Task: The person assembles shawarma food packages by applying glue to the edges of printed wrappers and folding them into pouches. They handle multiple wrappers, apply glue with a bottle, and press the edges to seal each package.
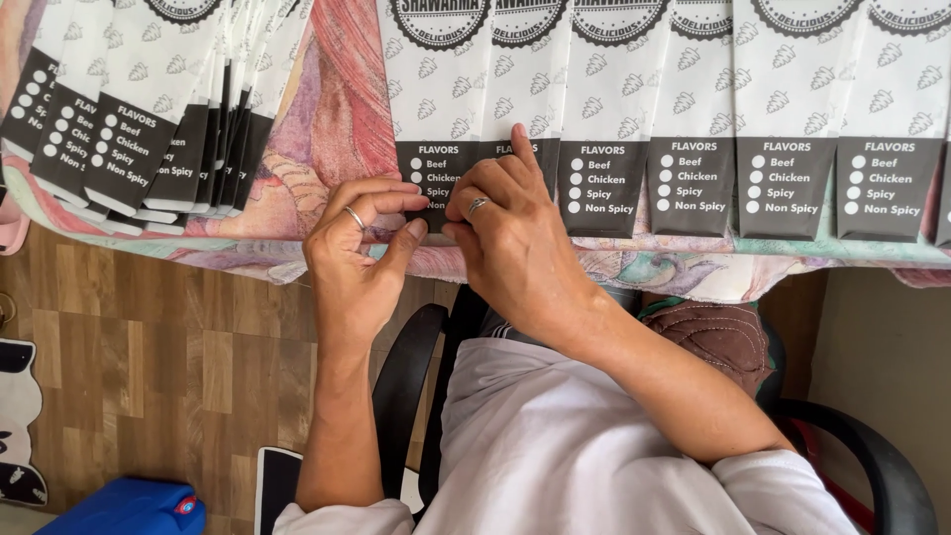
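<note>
While the person sits in a black chair (pixel 401 386) over wood-pattern flooring (pixel 149 367), the left hand (pixel 359 260) and right hand (pixel 510 238) pinch the black bottom edge of one white paper sleeve (pixel 436 94) at the table's near edge. Beyond, more sleeves (pixel 783 119) overlap in a row on a patterned cloth (pixel 332 129).

A patterned cloth (pixel 327 129) covers the table; a black chair (pixel 401 391) stands on wood-look floor (pixel 149 367); blue container (pixel 129 507) below.
</note>
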